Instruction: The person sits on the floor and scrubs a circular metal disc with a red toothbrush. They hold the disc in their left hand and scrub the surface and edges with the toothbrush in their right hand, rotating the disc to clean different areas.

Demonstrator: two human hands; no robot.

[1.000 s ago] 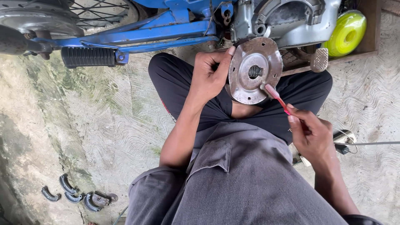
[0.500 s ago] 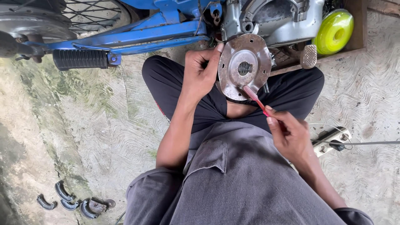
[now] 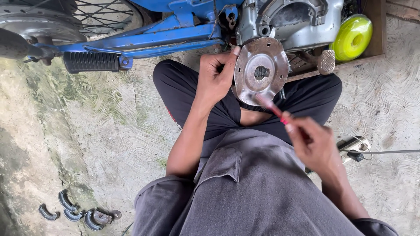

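My left hand [image 3: 213,75] grips the left rim of a round, rusty metal plate [image 3: 261,70] with a splined hole in its middle, held upright above my lap. My right hand [image 3: 313,144] holds a thin red-handled brush [image 3: 272,108], blurred with motion, whose tip rests on the plate's lower face. I sit cross-legged in black trousers and a grey shirt, facing a blue motorcycle frame [image 3: 166,37] and its grey engine casing [image 3: 291,19].
A black footpeg [image 3: 91,61] and spoked wheel [image 3: 94,13] lie at upper left. A yellow-green round object [image 3: 352,37] sits at upper right. Several curved metal shoes [image 3: 74,212] lie on the concrete at lower left. A power strip with cable [image 3: 356,146] is at right.
The view shifted slightly and the plate sits a little higher and further left. My right hand has moved the brush across the plate's lower edge.
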